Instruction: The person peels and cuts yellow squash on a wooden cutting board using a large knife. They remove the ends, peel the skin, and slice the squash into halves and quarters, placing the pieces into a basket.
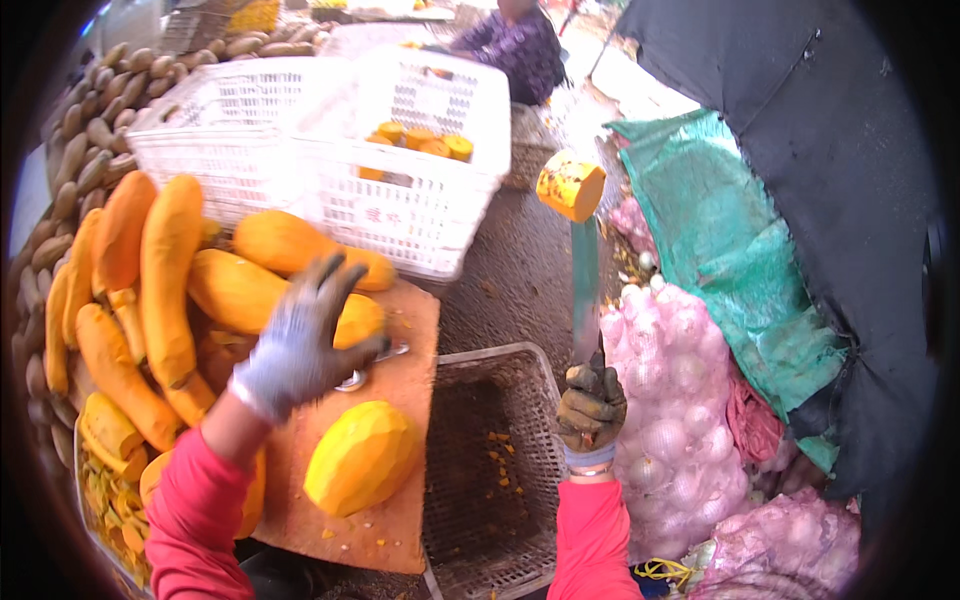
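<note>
My right hand [592, 405], in a dirty dark-palmed glove, is closed round the handle of a long knife. The knife's blade [585, 290] points away from me. At its far end is a cut chunk of orange squash [572, 187]; whether it is stuck on the tip or in the air, I cannot tell. My left hand [305, 335], gloved in pale grey with dark fingers, has its fingers spread and holds nothing. It is above the board [390, 540], near whole orange squashes [238, 290]. A peeled yellow squash piece [362, 458] lies on the board, nearer me.
White plastic crates [400, 215] stand beyond the board, one with squash chunks [435, 146]. A dark crate [500, 365] with scraps sits between my arms. Mesh sacks of onions [670, 420], green sheeting [735, 250] and a black umbrella [800, 100] line the right. A person [515, 50] sits beyond.
</note>
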A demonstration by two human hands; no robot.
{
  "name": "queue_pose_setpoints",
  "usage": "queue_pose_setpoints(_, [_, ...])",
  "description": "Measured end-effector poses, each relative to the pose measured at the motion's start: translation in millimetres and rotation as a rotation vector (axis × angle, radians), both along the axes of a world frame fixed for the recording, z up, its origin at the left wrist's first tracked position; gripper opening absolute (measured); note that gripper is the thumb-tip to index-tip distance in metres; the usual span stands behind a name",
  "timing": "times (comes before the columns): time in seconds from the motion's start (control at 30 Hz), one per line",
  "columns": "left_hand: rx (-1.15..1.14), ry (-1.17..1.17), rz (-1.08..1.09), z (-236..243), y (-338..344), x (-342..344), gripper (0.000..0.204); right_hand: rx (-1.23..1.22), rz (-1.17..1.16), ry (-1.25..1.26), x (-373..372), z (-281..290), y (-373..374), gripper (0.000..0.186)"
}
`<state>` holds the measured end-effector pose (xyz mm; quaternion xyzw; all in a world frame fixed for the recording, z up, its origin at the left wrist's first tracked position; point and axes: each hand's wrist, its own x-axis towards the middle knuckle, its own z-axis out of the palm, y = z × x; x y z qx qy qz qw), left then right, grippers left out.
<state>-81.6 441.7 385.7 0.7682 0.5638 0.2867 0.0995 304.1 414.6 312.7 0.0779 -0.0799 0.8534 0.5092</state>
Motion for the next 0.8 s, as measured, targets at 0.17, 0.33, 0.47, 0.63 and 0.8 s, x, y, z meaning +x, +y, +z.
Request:
queue_pose_setpoints(0.17, [-0.237, -0.431, 0.059, 14.7, -196.9, -39.3, 0.072, 0.183, -0.315, -0.579, -70.4, 74.3, -47.4, 0.041])
queue_pose_setpoints(0.33, [-0.566, -0.675, 0.145, -1.8, -294.2, -28.6, 0.067, 0.295, -0.681, -1.32, -145.4, 120.3, -28.2, 0.058])
queue_pose_setpoints(0.47, [-0.365, -0.239, -0.071, -16.0, -291.8, -20.5, 0.064, 0.379, -0.872, -1.596, -199.5, 128.4, 36.6, 0.059])
queue_pose_setpoints(0.63, [-0.467, -0.092, -0.168, -21.3, -284.9, -17.8, 0.066, 0.733, -1.164, -2.366, -225.6, 115.9, 121.3, 0.066])
queue_pose_setpoints(0.8, [-0.541, -0.08, -0.195, -21.8, -281.1, -19.7, 0.066, 0.888, -0.899, -2.569, -227.7, 78.8, 112.5, 0.07])
